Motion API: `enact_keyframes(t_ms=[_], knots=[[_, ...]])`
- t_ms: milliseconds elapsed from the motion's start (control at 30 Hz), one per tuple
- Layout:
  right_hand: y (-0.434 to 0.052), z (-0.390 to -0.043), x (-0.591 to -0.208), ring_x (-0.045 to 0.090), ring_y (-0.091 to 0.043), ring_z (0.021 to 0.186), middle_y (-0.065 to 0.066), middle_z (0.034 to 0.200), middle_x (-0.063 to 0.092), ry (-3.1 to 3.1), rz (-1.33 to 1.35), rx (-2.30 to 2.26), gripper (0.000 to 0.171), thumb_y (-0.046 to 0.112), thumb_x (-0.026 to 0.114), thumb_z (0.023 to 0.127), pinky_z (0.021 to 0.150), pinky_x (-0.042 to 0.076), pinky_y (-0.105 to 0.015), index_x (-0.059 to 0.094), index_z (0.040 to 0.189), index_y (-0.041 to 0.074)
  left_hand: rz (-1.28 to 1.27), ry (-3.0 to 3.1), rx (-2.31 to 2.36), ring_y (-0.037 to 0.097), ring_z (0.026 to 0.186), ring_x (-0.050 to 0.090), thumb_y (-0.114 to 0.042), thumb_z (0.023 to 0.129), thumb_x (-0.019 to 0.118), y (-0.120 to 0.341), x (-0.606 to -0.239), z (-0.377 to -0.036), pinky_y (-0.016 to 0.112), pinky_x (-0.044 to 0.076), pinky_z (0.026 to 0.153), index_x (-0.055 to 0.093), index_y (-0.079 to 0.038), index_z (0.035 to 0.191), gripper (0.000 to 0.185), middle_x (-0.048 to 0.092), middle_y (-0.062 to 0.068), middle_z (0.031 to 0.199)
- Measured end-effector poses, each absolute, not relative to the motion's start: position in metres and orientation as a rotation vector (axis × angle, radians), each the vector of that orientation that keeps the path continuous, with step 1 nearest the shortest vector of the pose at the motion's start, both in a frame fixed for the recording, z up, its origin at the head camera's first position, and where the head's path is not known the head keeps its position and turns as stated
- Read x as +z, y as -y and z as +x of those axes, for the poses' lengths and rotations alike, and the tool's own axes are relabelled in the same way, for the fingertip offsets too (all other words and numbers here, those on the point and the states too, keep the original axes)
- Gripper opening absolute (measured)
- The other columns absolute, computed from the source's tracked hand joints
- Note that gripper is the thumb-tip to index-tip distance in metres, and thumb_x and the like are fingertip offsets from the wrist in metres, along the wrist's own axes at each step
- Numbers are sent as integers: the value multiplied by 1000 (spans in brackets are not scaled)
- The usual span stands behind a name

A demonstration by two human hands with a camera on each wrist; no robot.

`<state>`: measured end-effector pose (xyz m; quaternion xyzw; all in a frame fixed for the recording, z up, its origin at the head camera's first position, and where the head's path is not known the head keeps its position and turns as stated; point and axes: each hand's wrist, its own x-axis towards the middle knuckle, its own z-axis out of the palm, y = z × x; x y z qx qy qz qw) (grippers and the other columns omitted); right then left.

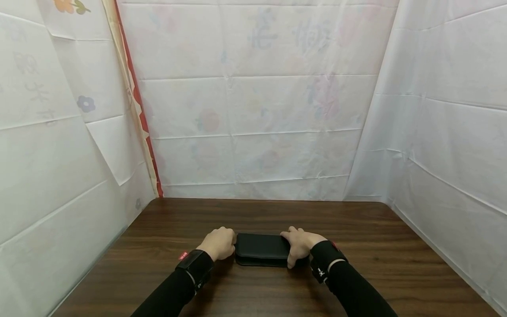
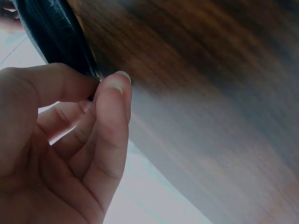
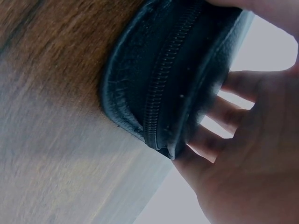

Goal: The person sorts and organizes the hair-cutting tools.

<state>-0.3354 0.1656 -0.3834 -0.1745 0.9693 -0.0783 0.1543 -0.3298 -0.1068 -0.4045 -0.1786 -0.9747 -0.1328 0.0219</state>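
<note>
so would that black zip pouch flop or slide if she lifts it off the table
The black pouch probably bends a little: its leather-like skin shows soft creases. Lying flat and low on the wooden table, it shouldn't roll or tip. The left hand and right hand grip both ends, so sagging seems unlikely.

From my head the light is even and soft, bright on the white sheets (image 1: 257,110) around me, with no hard glare. My arms throw faint, diffuse shadows onto the dark tabletop (image 1: 257,215) beneath my wrists. The straight folds bow outward toward the edges of this wide view. At my left wrist, my fingers (image 2: 110,121) are sharp while the wood grain beyond smears into a pale sheen. At my right wrist, the black pouch (image 3: 163,79) is softly blurred, its zipper just readable, and my fingers (image 3: 233,116) are backlit, glowing pinkish against a washed-out background.
</note>
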Motion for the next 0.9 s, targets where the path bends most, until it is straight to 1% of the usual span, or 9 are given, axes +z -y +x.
enact_keyframes(t_ms=[267,433,700,900], knots=[[-166,-336,-384,45,-33,126,-9,140,45,-2776,-500,-237,89,24,91,75,97,44,-51,46,152,13,-553,3016,-393,32,97,70,-2,89,69,107,-403,-331,49,56,86,74,-1,109,20,72,14,107],[-167,-336,-384,45,-33,126,-9,140,45,-2782,-495,-237,89,23,91,75,97,44,-51,46,152,12,-551,3015,-372,28,90,69,-4,89,70,107,-402,-332,47,56,82,74,-3,104,16,72,12,101],[-167,-334,-383,45,-33,127,-9,139,45,-2781,-498,-246,89,22,91,75,98,44,-51,46,152,12,-551,3005,-375,24,83,66,-3,89,70,107,-404,-333,45,56,78,74,-4,102,14,71,10,98],[-167,-334,-384,46,-33,127,-9,139,46,-2786,-497,-242,89,22,91,75,98,44,-51,47,151,12,-548,3010,-380,28,88,68,-5,89,70,107,-405,-334,47,56,81,74,-2,104,15,71,12,100]])
